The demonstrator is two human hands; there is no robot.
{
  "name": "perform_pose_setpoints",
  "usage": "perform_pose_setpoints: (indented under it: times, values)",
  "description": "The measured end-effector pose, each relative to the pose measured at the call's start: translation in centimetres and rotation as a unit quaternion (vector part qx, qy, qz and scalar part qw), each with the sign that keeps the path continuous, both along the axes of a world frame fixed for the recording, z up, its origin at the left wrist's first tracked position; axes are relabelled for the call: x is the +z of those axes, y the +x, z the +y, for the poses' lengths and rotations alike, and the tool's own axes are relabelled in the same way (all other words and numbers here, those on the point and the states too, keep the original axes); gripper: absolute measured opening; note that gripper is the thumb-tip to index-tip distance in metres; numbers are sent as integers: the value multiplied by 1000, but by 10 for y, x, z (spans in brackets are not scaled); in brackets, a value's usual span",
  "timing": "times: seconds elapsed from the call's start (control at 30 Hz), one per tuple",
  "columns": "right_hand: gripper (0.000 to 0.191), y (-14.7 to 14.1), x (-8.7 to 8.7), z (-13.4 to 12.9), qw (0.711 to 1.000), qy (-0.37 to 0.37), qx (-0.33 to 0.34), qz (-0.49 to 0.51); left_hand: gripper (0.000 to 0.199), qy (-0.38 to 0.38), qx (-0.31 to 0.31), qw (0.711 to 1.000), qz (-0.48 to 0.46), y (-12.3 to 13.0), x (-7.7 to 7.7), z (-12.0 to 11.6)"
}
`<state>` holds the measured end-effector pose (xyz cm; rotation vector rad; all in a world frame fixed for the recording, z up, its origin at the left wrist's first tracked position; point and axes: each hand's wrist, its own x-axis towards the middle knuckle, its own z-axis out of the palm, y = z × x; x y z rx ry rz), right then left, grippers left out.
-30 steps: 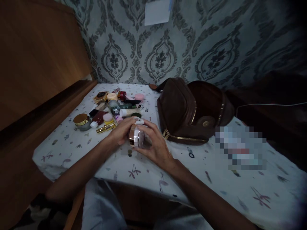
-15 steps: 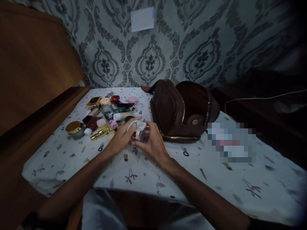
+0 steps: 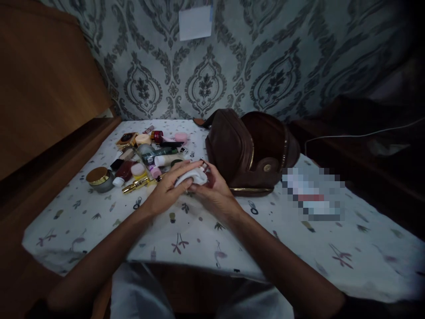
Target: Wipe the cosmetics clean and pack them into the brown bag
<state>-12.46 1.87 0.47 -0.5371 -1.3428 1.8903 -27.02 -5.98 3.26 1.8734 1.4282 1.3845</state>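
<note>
Over the table's middle, my left hand (image 3: 169, 185) presses a folded white cloth (image 3: 196, 177) against a small reddish container (image 3: 210, 176). My right hand (image 3: 217, 189) has its fingers wrapped round that container, which the cloth and fingers mostly cover. Just left of the hands lie a gold tube (image 3: 136, 184), a white tube (image 3: 166, 160) and a dark green tube (image 3: 160, 154). A brown leather bag (image 3: 229, 146) stands unzipped behind my right hand, its dark inside showing.
Further left sit a gold-lidded jar (image 3: 100, 179) and several more cosmetics. A blurred-out flat item (image 3: 314, 195) lies right of the bag. A wooden cabinet (image 3: 49, 66) borders the table's left side; the patterned wall (image 3: 206, 88) rises behind. A white cable (image 3: 352, 135) runs at right.
The white cloth has moved across the container's side and now hides more of it. The container has turned in my right hand. The view has shifted slightly.
</note>
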Motion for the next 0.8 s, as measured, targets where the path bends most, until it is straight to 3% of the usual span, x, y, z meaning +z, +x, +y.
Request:
perform_pose_setpoints:
  times: [0.27, 0.57, 0.7, 0.8]
  values:
    - [41, 7, 10, 1, 989, -82, 93, 82, 47, 0, 20, 998, -56, 0, 7, -3]
    - [46, 12, 15, 0, 982, -127, 106, 88, 50, -84, -8, 982, -167, -5, -4, 1]
    - [44, 11, 16, 0, 982, -135, 107, 76, 44, -80, 19, 985, -150, -2, -6, 1]
    - [60, 10, 16, -3, 980, -120, 125, 94, 41, -72, 55, 989, -116, -2, -3, 2]
